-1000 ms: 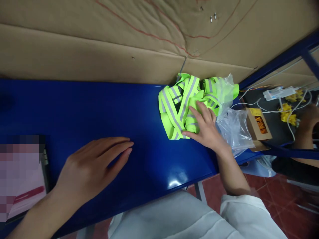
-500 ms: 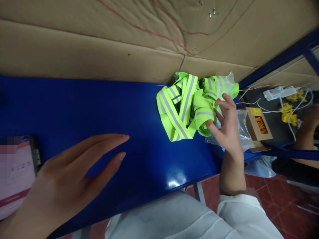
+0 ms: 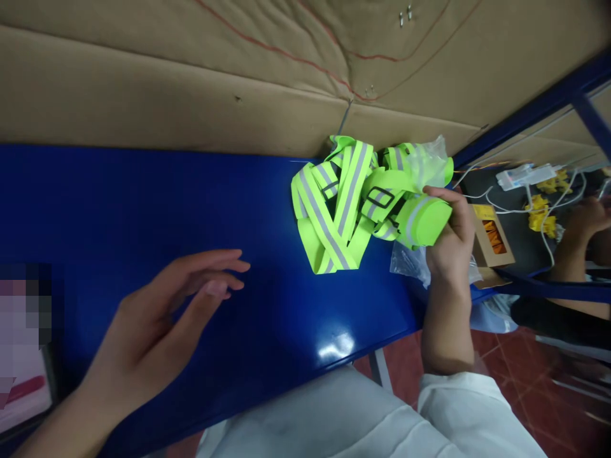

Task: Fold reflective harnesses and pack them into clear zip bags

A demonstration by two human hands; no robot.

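My right hand (image 3: 452, 248) is closed round the right end of a rolled reflective strap (image 3: 426, 222). This strap is bright yellow-green with a grey stripe, and a black buckle (image 3: 380, 197) shows on its near-left part. Beside it lies a loose heap of similar reflective straps (image 3: 329, 216), crossing over one another. Another rolled strap (image 3: 397, 156) rests behind, partly under clear plastic (image 3: 432, 156). Over the blue table (image 3: 267, 210), away from the straps, my left hand (image 3: 162, 324) holds nothing; its fingers are bent slightly and the thumb lies near them.
A cardboard box (image 3: 503, 254) with orange contents stands on the right, near yellow pieces (image 3: 540, 213), a white power strip (image 3: 525, 176) and cables. Clear plastic (image 3: 410, 264) lies under my right hand. Another person's arm (image 3: 575, 238) is at far right. A brown-covered wall (image 3: 167, 95) backs the table.
My right hand has gone from spread fingers over the straps to gripping one roll, which is now turned and lifted at its right end. The left hand's fingers have curled a little.
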